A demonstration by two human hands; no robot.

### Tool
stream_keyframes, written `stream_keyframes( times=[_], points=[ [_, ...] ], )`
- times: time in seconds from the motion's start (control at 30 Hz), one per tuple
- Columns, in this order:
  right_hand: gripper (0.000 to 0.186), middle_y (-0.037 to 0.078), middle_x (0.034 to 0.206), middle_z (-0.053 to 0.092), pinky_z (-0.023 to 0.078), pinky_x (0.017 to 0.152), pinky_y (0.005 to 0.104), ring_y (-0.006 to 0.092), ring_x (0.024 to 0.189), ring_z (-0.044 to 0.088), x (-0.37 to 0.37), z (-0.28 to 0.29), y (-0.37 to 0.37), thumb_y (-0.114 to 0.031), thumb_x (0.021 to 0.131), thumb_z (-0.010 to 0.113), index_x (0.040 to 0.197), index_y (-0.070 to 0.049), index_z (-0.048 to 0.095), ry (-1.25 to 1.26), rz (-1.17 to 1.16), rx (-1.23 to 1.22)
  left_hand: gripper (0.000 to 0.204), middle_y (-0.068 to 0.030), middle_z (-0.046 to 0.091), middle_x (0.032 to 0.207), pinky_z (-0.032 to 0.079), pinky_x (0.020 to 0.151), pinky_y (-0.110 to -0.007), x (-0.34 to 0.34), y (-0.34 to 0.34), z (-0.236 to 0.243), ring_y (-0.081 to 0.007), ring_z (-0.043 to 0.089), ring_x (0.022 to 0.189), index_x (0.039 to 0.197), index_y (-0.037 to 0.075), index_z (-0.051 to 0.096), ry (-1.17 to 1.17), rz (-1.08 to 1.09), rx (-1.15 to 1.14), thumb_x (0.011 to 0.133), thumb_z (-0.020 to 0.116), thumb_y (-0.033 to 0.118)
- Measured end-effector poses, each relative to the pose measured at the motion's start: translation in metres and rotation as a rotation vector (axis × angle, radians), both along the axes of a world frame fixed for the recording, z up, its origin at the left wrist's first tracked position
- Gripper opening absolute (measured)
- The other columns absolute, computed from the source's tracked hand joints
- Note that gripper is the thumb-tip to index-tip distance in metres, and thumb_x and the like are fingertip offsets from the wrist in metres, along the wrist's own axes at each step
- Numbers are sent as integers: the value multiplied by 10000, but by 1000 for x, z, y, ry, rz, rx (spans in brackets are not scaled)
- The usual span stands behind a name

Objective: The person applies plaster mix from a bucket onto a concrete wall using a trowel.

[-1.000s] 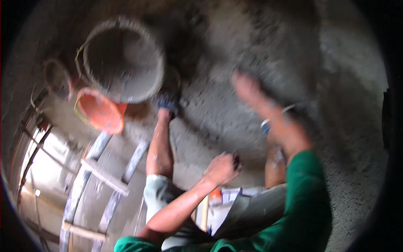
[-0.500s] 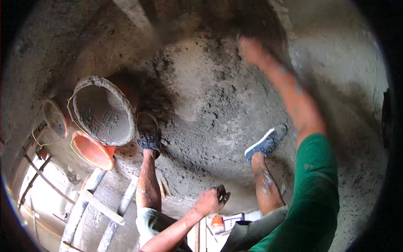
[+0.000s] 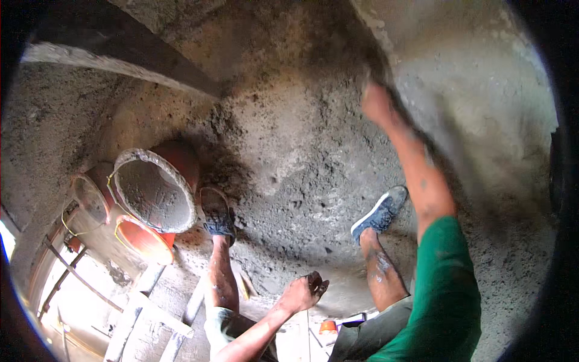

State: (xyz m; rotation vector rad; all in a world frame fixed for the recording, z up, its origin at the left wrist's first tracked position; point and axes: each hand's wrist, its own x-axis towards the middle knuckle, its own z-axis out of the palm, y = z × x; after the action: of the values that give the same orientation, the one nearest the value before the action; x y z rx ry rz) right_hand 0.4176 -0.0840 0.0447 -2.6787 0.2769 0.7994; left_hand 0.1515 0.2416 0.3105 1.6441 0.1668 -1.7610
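Observation:
My right hand [image 3: 378, 105] reaches out to the far side, close to where the rough grey floor [image 3: 289, 163] meets the wall. It is blurred but looks closed like a fist. A thin dark shape shows faintly past its fingers, too smeared to name. My left hand [image 3: 301, 293] hangs in front of my lap, between my knees. Its fingers are curled and caked with dark wet mortar; whatever they hold, if anything, is hidden. Lumps and crumbs of grey mortar are scattered over the floor between my feet.
At the left stand a large bucket [image 3: 123, 175] crusted with grey mortar, an orange bucket [image 3: 145, 240] and another bucket [image 3: 90, 199]. A whitish-edged beam [image 3: 120, 67] crosses the upper left. A wooden ladder-like frame [image 3: 158, 314] stands below. My shoes [image 3: 380, 212] rest on the mortar.
The view has shifted, so the buckets sit lower and more of the beam shows. My right hand has come a little nearer, still by the wall. My left hand has hardly moved.

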Motion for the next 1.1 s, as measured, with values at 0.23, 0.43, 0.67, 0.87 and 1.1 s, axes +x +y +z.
stream_keyframes(
  times=[0.23, 0.43, 0.67, 0.87, 1.1],
  points=[
    [400, 249, 1052, 601, 491, 745, 459, 387, 866, 616, 124, -1, -19, -158, 834, 579, 1182, 37, 549, -346, 186, -169, 353, -212, 609, 775, 473, 664, -475, 30, -8, 13, -427, 594, 793, 881, 48, 570, 104, 72, -4, 897, 565, 401],
    [151, 197, 821, 639, 511, 629, 469, 320, 774, 644, 24, -101, -18, -134, 889, 528, 959, -13, 584, -372, 562, -10, 310, -191, 620, 744, 495, 660, -463, 17, -9, 9, -388, 622, 745, 847, 30, 548, 50, 111, -28, 898, 560, 336],
    [214, 267, 934, 634, 492, 801, 546, 411, 861, 641, -253, 61, 126, -150, 864, 447, 959, -37, 602, 497, 633, 148, 327, -191, 630, 770, 496, 666, -471, 5, -1, -1, -405, 612, 749, 856, 46, 573, -32, 121, -25, 887, 572, 371],
    [206, 230, 841, 627, 508, 654, 461, 348, 787, 640, 11, 6, 119, -151, 871, 497, 996, 0, 559, -12, 48, 198, 327, -205, 641, 803, 498, 695, -480, 15, -4, 3, -395, 626, 785, 890, 57, 573, 71, 40, -26, 898, 544, 382],
    [234, 144, 855, 632, 489, 652, 419, 276, 767, 616, 92, -109, 126, -138, 869, 504, 1076, -76, 595, -650, 560, 8, 306, -193, 615, 722, 491, 641, -463, 10, -4, 8, -404, 607, 725, 855, 42, 563, -24, 123, -34, 882, 585, 346]
  ],
)
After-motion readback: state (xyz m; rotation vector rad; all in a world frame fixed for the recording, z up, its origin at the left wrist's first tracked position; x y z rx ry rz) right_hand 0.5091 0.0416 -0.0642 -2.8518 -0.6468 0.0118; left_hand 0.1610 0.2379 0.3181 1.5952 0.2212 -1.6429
